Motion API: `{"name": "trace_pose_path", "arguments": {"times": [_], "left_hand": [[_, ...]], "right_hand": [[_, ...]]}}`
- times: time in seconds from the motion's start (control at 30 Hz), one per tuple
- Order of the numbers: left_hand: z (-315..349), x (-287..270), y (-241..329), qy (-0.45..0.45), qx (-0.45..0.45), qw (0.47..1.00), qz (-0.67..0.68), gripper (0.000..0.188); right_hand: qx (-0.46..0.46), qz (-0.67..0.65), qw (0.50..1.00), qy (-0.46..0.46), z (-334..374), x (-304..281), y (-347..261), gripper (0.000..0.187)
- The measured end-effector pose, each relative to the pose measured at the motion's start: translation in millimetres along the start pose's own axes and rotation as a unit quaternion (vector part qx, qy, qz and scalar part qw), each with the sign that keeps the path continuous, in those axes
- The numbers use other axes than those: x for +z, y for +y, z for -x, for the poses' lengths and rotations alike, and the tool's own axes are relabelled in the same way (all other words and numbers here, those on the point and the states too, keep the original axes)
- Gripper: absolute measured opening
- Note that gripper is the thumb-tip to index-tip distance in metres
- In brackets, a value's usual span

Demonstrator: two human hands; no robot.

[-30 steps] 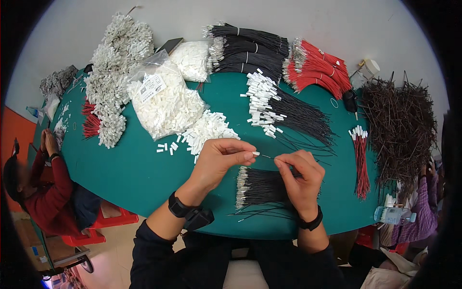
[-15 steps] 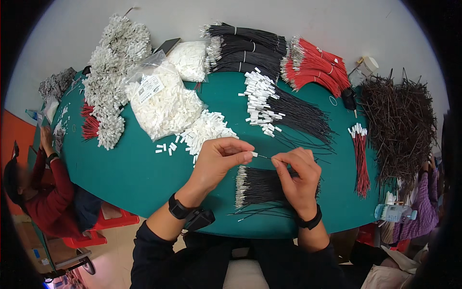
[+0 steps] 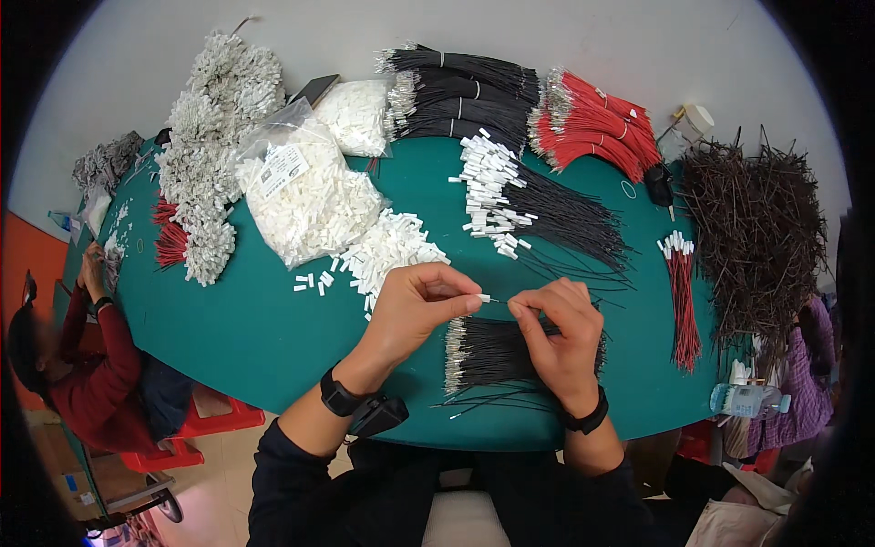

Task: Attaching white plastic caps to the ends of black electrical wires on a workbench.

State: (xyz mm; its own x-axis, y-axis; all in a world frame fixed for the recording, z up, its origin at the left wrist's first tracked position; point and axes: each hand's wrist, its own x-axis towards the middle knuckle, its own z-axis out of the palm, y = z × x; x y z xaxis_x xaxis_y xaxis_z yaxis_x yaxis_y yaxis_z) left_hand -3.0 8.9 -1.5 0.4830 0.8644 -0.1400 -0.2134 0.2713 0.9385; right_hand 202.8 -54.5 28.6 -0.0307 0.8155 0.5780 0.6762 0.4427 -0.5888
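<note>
Between thumb and forefinger, my left hand (image 3: 415, 305) pinches a small white connector housing (image 3: 485, 298). My right hand (image 3: 561, 328) grips a thin black wire (image 3: 500, 301) whose end meets the housing; how deep it sits inside I cannot tell. Under my hands lies a bundle of black wires (image 3: 492, 351) with bare metal ends to the left, partly covered by my right hand. Loose white housings (image 3: 396, 246) are heaped beyond my left hand. Farther off, black wires (image 3: 570, 205) with white housings (image 3: 492, 178) on their ends lie in a pile.
A clear bag of white housings (image 3: 305, 196) stands left of the heap. Tied black wire bundles (image 3: 474, 87) and red wire bundles (image 3: 597, 128) line the back. Brown wires (image 3: 756, 237) pile up at right, near a plastic bottle (image 3: 749, 400). A co-worker (image 3: 82, 383) sits at far left.
Both hands stay nearly in place; my right hand has shifted slightly left, toward the housing. At far left, the co-worker's hands have moved a little.
</note>
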Motion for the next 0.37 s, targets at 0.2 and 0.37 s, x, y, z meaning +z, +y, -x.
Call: {"name": "trace_pose_path", "arguments": {"times": [0.2, 0.37], "left_hand": [[1.9, 2.0, -0.5, -0.005, 0.003, 1.0, -0.01, 0.012], [1.7, 0.6, -1.3, -0.018, -0.012, 1.0, -0.007, 0.012]], "right_hand": [[0.006, -0.008, 1.0, -0.009, 0.2, 0.8, -1.3, 0.011], [0.0, -0.013, 1.0, -0.013, 1.1, 0.9, 1.7, 0.011]]}}
